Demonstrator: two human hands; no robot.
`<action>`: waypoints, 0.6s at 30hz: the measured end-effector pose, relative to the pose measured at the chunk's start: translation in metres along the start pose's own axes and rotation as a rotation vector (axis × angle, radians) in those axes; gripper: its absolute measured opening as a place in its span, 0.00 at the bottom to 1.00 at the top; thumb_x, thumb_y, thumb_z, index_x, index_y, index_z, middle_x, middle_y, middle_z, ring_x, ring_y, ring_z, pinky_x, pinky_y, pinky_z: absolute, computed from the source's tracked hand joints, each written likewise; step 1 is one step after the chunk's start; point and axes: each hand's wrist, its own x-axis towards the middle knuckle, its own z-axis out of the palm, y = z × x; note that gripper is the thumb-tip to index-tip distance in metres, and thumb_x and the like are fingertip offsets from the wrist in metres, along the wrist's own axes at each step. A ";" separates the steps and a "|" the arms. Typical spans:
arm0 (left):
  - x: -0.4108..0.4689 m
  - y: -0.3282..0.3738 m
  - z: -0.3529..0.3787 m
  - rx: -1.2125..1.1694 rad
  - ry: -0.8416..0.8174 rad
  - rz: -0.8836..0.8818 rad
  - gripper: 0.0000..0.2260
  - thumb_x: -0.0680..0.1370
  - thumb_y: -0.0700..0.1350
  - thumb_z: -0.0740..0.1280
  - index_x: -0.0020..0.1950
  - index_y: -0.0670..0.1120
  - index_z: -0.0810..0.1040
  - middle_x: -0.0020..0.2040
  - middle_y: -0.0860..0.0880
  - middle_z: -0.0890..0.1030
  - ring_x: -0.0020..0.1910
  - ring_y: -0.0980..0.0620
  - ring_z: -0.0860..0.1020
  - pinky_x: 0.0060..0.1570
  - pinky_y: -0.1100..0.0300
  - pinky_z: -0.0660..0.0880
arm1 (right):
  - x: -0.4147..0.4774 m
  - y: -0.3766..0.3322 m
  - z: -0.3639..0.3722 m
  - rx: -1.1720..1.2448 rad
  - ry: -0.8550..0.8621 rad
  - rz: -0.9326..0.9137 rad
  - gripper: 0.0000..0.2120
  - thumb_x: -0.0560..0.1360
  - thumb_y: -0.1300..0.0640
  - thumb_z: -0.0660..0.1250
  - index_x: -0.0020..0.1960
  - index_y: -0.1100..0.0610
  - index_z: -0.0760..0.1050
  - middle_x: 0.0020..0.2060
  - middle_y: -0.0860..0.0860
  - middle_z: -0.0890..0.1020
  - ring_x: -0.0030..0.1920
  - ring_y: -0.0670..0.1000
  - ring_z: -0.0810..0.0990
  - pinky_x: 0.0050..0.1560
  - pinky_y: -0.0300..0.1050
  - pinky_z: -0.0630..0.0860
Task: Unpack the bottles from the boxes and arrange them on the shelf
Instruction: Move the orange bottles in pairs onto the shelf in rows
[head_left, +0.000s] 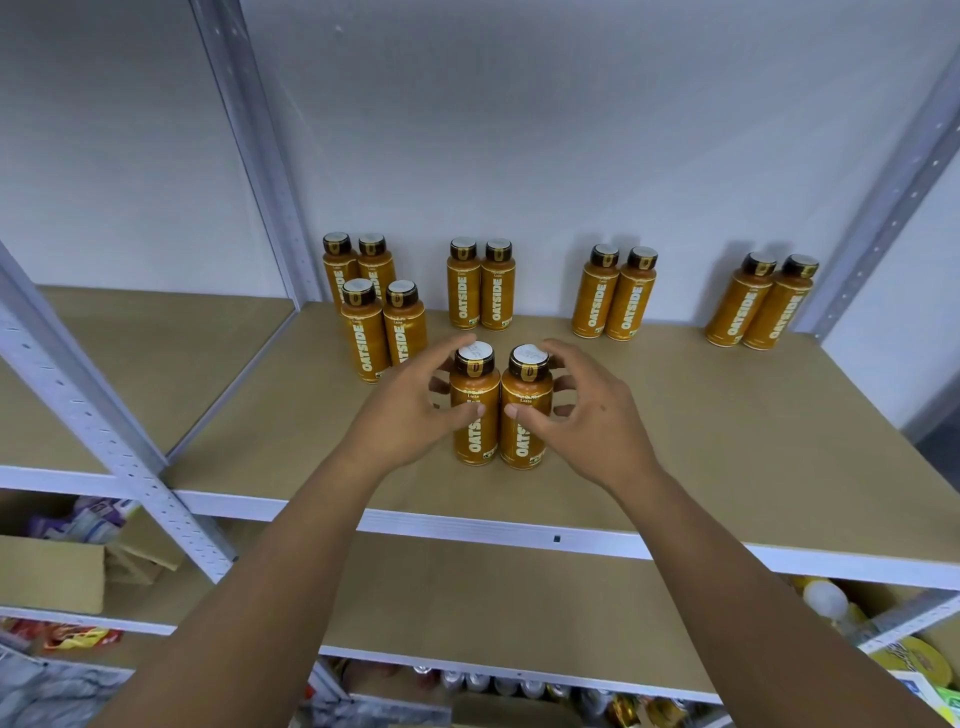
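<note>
Hands (408, 415) round two of twelve bottles (525, 447)

Person's two bare forearms (291, 561) & hands, seen from above: L hand (410, 415), R hand (587, 421), arms uncovered to frame edge; fingers (467, 413) w/ short nails.

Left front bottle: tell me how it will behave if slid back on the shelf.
Tall and narrow-based, the left front bottle would probably tip if pushed near its cap. Its glossy sleeve looks slick, so the left hand may slip. Round-bodied, it would likely roll if toppled.
</note>
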 end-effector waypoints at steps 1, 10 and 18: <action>0.000 0.001 0.000 0.004 0.000 -0.006 0.36 0.75 0.49 0.78 0.78 0.63 0.65 0.69 0.59 0.74 0.61 0.55 0.78 0.54 0.54 0.82 | 0.000 0.000 0.000 0.006 -0.007 0.004 0.36 0.71 0.43 0.78 0.74 0.40 0.65 0.68 0.45 0.77 0.60 0.46 0.79 0.54 0.49 0.84; 0.002 0.001 0.007 -0.020 0.006 -0.024 0.35 0.76 0.45 0.76 0.78 0.63 0.64 0.71 0.56 0.74 0.60 0.54 0.78 0.52 0.61 0.80 | 0.000 0.003 0.005 0.040 -0.012 0.023 0.35 0.73 0.47 0.77 0.74 0.40 0.63 0.68 0.47 0.78 0.61 0.48 0.80 0.57 0.50 0.83; 0.027 0.000 0.020 0.010 0.000 -0.007 0.35 0.77 0.46 0.76 0.78 0.63 0.62 0.73 0.56 0.73 0.63 0.54 0.77 0.58 0.49 0.81 | 0.020 0.016 0.001 0.008 -0.008 0.025 0.35 0.73 0.47 0.77 0.74 0.42 0.63 0.69 0.48 0.77 0.61 0.49 0.80 0.58 0.52 0.82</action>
